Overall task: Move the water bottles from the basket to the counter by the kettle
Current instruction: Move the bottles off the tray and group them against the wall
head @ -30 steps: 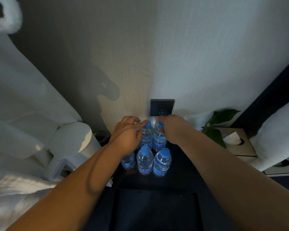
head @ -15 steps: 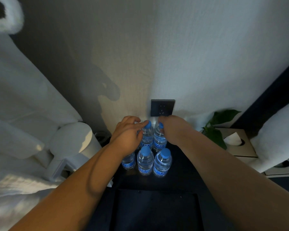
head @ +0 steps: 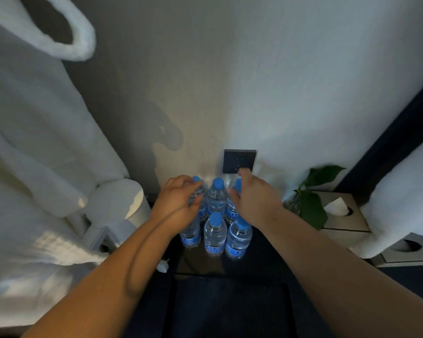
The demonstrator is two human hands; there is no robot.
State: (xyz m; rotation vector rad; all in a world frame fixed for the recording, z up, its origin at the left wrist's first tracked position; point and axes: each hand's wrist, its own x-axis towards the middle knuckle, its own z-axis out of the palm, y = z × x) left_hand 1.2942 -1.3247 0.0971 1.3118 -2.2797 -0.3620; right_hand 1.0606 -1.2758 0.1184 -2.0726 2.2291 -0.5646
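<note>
Head view, water bottles [head: 215, 225]: six clear plastic bottles with ribbed, rounded bodies, blue screw caps and blue labels, standing upright in two rows of three, packed close together on the counter.
Back row: three bottles against the wall; the middle one's cap is fully visible, the outer two are partly hidden by the hands.
Front row: three bottles nearer the camera; the left one is partly under the left wrist.
Bottle contents: clear liquid, though the fill level is hard to read in the dim light.
Counter [head: 261, 254]: dark, smooth, slightly glossy surface; the bottles stand on it just right of the kettle.
Kettle [head: 119, 211]: matte white, rounded cylinder with an angular handle; lid shut, contents hidden.
Left hand [head: 178, 203]: fingers curled loosely around the neck and cap of the back-left bottle, touching it; whether it grips firmly I cannot tell.
Right hand [head: 252, 198]: fingers spread and half open beside the back-right bottle, palm turned toward it; holding nothing that I can see.
Wall socket [head: 239, 161]: flat, dark square plate on a rough, pale plastered wall, behind the bottles.
Tissue box [head: 343, 212]: beige square box with a white tissue rising from its round opening.
Plant [head: 314, 191]: broad glossy green leaves, between bottles and tissue box.
Bathrobe [head: 34, 132]: thick white towelling, hanging left.
</note>
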